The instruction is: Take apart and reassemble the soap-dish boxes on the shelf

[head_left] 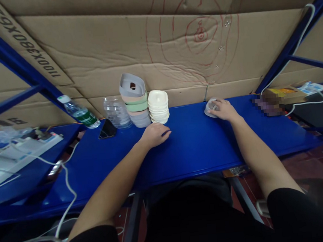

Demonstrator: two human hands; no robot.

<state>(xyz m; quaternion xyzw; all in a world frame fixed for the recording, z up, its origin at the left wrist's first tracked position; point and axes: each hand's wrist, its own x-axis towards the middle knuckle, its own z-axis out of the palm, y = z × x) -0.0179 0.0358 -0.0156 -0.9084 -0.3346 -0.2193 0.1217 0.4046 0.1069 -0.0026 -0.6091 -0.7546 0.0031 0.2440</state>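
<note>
Seated at a blue tabletop point(190, 145) in front of a cardboard backing point(100, 39), you have both bare hands forward, well apart. Your right grip point(225, 109) closes fingers and thumb on a clear container point(209, 107) towards the far edge, right of centre. Your left grip point(153, 135) is loosely open and appears to hold nothing, just on the near side of a stack of cream dishes point(158, 108).

Immediately left of the cream pieces rises a taller stack of grey, green and pinkish containers point(138, 107), its top piece apparently askew. Further left are some clear containers point(117, 115), a dark flat object point(107, 129) (possibly a phone) and a tilted water bottle point(83, 114).

The tall pile looks like the likeliest casualty: a knock from your left knuckles against the cream dishes could push them into their neighbour, and the uneven top piece could slide off. At your right, the smooth container could slip or tip if the pinch at its rim is too light, while squeezing too hard could flex its seemingly thin wall. Being see-through, its rim could also be easy to misjudge, leaving your fingertips with a poor hold.
</note>
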